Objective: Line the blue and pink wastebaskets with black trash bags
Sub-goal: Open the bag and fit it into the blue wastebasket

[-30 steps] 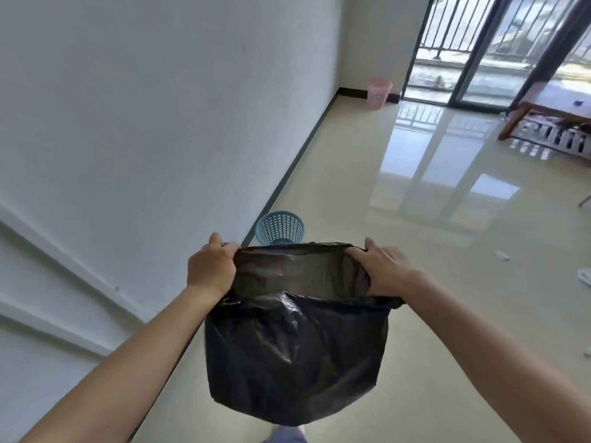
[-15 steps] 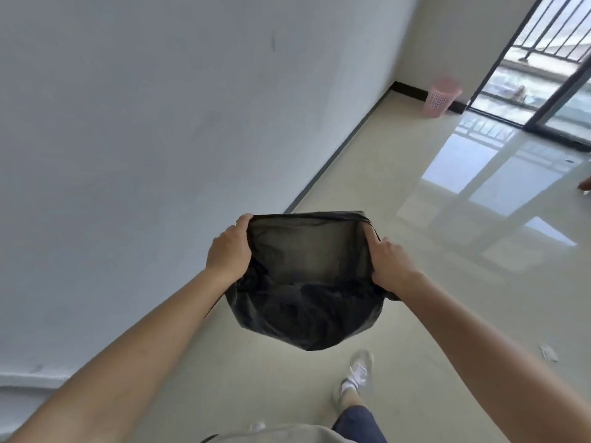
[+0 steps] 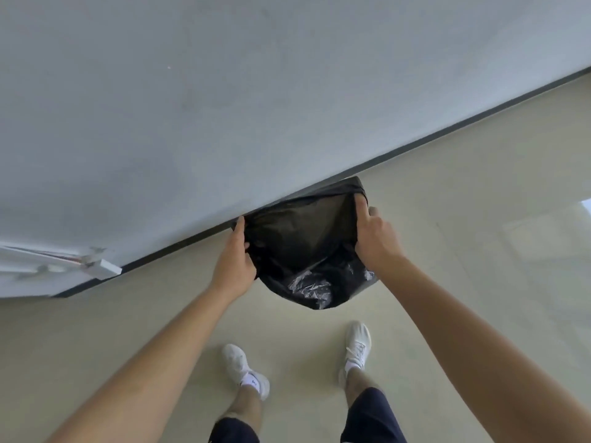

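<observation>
A black trash bag (image 3: 307,251) hangs with its mouth pulled wide, low near the foot of the wall. My left hand (image 3: 235,266) grips the bag's left rim. My right hand (image 3: 375,238) grips the right rim, with the thumb inside the opening. The bag's bottom bulges toward me and shines in the light. The blue wastebasket does not show; whether it sits under the bag cannot be told. The pink wastebasket is out of view.
A grey-white wall (image 3: 224,107) with a dark skirting strip (image 3: 447,129) runs diagonally behind the bag. A white trunking piece (image 3: 102,266) sticks out at the lower left of the wall. My two white shoes (image 3: 243,369) stand on the pale tiled floor (image 3: 479,219).
The camera has tilted down and turned toward the wall, so both wastebaskets and the balcony door left the view. The bag, still held open by both hands, has moved lower and closer to the wall.
</observation>
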